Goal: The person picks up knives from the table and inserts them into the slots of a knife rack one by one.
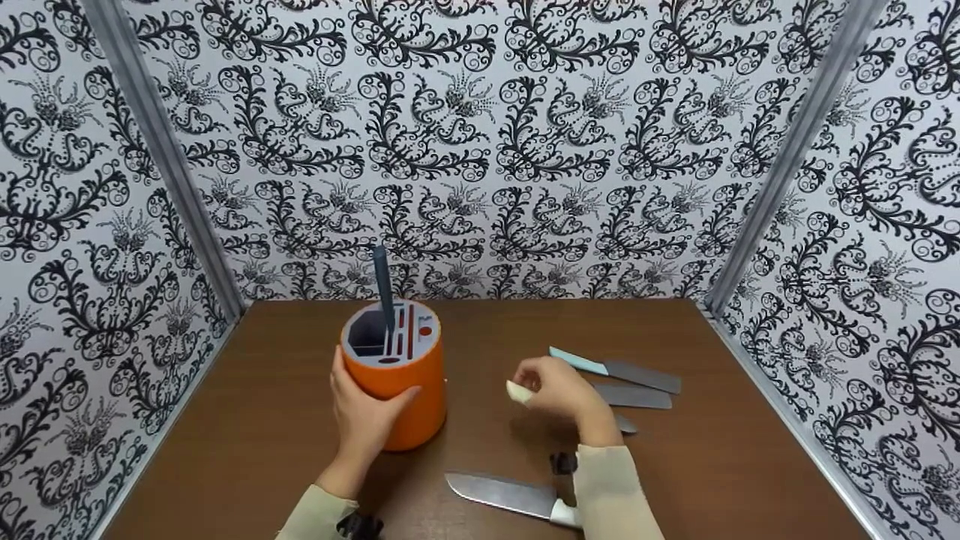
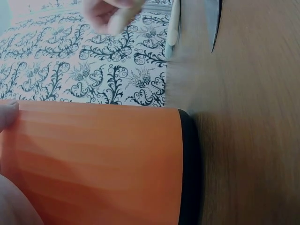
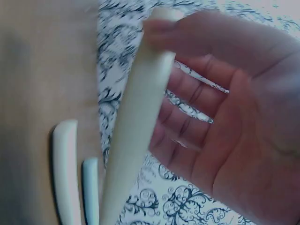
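My left hand (image 1: pixel 367 409) grips the side of an orange, round knife block (image 1: pixel 416 397), its thumb across the front and its fingers round the far left side. The block stands upright on the table, and a dark blue-grey handle (image 1: pixel 383 281) rises from one of its slots. To the right of it, my right hand (image 1: pixel 559 390) is raised over the table and pinches a cream-handled knife (image 3: pixel 138 108) near the end of the handle. Most of this knife is hidden by the hand in the head view. A blade tip (image 1: pixel 626 425) shows past the right wrist.
Behind my right hand lie a light-blue-handled knife (image 1: pixel 577 360) and another knife blade (image 1: pixel 634 396), whose handle the hand covers. A wide white-handled knife (image 1: pixel 510 495) lies near the front, partly under the right sleeve (image 1: pixel 615 487). Patterned walls (image 1: pixel 480 150) enclose the wooden table (image 1: pixel 262 390).
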`<state>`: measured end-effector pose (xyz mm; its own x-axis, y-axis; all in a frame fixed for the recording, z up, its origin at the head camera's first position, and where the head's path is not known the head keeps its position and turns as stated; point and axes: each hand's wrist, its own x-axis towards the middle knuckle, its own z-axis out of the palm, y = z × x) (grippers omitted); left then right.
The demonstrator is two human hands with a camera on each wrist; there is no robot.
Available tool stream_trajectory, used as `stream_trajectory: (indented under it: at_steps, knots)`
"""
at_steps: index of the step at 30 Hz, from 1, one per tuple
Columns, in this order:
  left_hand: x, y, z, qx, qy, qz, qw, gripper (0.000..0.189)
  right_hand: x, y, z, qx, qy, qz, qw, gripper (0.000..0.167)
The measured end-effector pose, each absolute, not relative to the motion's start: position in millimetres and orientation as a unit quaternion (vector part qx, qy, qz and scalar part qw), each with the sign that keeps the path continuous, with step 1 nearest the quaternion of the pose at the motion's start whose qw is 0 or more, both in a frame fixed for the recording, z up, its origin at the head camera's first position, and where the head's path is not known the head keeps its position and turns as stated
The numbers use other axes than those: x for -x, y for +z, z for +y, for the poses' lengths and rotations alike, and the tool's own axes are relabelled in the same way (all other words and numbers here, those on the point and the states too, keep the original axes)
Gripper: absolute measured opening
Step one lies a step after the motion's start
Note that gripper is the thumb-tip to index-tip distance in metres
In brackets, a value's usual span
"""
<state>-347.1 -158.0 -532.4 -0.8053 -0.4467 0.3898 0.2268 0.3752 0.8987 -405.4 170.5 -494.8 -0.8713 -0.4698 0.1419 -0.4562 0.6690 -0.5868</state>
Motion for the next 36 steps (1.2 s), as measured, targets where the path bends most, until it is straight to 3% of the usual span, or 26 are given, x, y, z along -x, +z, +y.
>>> stream_trajectory:
  at_steps: [10, 21, 36]
  knots:
    - [346.3, -534.1, -158.8, -0.068, -0.557, -0.769, 0.306, 0.139, 389.2, -460.2, 179.0, 0.293, -0.529, 0.796, -0.022, 0.032]
    - [346.4, -532.9, -157.8, -0.071, -0.552, -0.772, 0.308, 0.139, 376.7, -444.5, 184.9, 0.313, -0.660, 0.672, -0.125, 0.035]
    - [346.2, -531.5, -155.3, -0.071, -0.548, -0.772, 0.314, 0.138, 362.8, -433.6, 175.5, 0.323, -0.690, 0.637, -0.116, 0.034]
